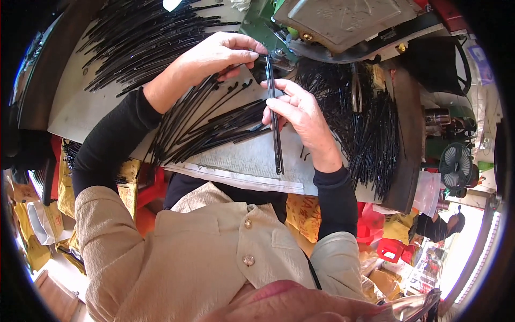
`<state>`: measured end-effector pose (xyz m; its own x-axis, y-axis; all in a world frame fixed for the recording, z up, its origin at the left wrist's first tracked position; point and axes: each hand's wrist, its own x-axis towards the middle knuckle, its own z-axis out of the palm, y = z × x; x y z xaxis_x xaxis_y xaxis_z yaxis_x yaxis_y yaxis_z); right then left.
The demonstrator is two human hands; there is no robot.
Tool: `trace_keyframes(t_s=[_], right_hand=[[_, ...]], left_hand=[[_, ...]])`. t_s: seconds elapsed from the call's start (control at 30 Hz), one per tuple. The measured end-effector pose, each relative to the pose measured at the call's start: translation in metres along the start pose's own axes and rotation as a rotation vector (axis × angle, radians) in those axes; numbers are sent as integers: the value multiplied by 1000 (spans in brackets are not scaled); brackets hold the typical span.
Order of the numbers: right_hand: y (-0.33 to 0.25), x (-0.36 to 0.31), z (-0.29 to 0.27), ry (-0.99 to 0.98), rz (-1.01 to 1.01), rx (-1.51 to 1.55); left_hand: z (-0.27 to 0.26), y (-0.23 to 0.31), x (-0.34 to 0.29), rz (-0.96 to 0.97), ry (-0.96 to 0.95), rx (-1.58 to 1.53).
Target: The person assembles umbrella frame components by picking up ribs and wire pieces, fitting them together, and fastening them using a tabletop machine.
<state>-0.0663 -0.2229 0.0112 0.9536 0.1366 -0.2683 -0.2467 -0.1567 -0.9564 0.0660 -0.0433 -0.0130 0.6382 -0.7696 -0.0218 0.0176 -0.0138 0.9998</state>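
Note:
In front of me I hold a narrow set of thin black rods [277, 140], nearly upright in the picture, with its lower end pointing toward me. My left hand [228, 52] pinches its far end, close to a green machine part [257, 27]. Lower down, my right hand [301, 110] has thumb and fingers closed around the middle of the rods. Under and beside my left forearm, loose black rods [206, 131] lie fanned across the pale worktop [236, 161]. The exact joint at the pinched tip is too small to make out.
A large pile of black rods [145, 43] covers the far left. Another dense heap [370, 134] lies at the right. A grey metal machine plate [343, 21] overhangs the far side. At the right edge stands a small fan [456, 165]; yellow bags [304, 217] sit below the table.

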Motion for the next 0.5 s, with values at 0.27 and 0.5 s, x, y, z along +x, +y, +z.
trace_keyframes(t_s=[0.27,0.5], right_hand=[[2,0,2,22,-19,95],[3,2,1,79,-118,191]], left_hand=[[10,0,0,6,52,-39],[20,13,10,77,110,65]])
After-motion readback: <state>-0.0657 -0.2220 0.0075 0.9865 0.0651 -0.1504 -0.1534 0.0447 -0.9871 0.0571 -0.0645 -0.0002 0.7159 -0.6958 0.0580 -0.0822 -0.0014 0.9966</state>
